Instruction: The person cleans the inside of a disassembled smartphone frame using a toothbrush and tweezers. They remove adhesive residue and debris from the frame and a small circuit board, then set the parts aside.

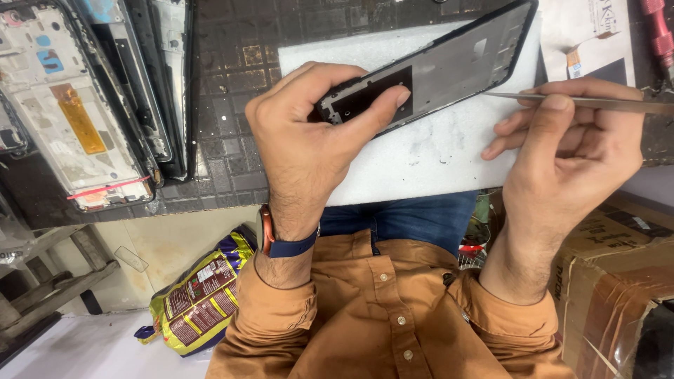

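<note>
My left hand [309, 133] grips the near end of a dark phone frame [456, 63], thumb pressed on its black inner panel. The frame lies slanted on a white foam block [421, 154] that rests on the dark work mat. My right hand [569, 147] holds thin metal tweezers [597, 103], whose tip touches the frame's right edge. A watch with a blue strap [281, 242] sits on my left wrist.
Several opened phone bodies and frames [77, 105] lie stacked at the left on the gridded mat [232, 91]. A cardboard box [618, 274] stands at the right, a yellow and purple packet [200, 295] lies on the floor at lower left. A red tool handle [656, 28] is at the top right.
</note>
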